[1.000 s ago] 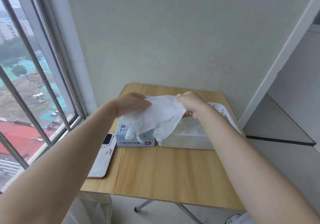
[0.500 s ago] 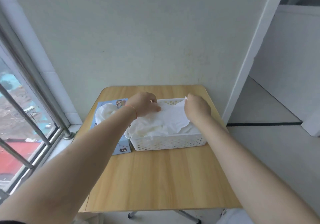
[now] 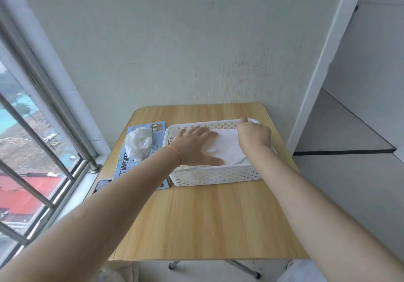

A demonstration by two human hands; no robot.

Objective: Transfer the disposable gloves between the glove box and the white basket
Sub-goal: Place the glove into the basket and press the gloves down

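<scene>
Right now you have one white basket [image 3: 215, 175] and one blue glove box [image 3: 140, 163] side by side on the one wooden table [image 3: 203, 220], the box touching or just beside the basket's left wall. One bunch of gloves [image 3: 138, 143] puffs up out of the box's top opening. Inside the basket lies one flat white glove [image 3: 228, 148] on a pile whose count you cannot make out.

Your left hand [image 3: 197, 146] lies spread on that glove, fingers straight and flat, pressing it down and gripping nothing. A thin red string circles that wrist. Your right hand [image 3: 253, 136] sits at the basket's far right corner with its fingers curled; they seem to pinch the glove's edge at the rim, though the fingertips are hidden behind the knuckles.

One dark phone [image 3: 102, 185] peeks out under your left forearm at the table's left edge.

For room: the basket's right end stands near the table's right edge, and its far rim leaves a strip of bare wood before the wall. The near half of the table is open wood. The window bars run close along the left side.
</scene>
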